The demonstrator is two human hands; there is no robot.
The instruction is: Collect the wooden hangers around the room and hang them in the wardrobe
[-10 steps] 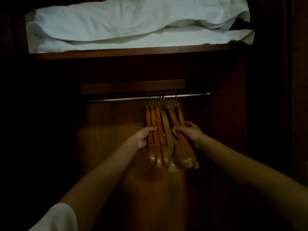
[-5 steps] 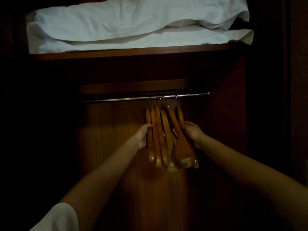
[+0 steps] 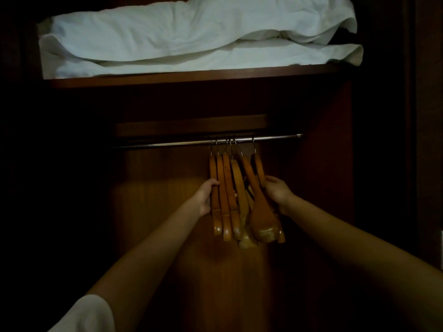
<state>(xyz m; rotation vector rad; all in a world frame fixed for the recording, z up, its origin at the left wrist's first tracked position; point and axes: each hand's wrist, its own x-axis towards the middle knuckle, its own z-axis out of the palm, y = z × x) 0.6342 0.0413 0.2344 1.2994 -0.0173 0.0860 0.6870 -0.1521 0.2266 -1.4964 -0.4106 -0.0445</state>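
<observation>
Wooden hangers are hung close together by wire hooks on the rail in the wardrobe, right of its middle. The leftmost ones are gripped by the left hand, with its fingers curled round them. The rightmost one is held by the right hand, with its fingers wrapped behind it. White bedding is piled on the shelf above. A white sleeve is seen near left.

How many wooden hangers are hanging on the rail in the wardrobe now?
6 hangers bunched on the metal rail: four side by side at the left hand, two at the right hand. They overlap, so another may be hidden.
</observation>
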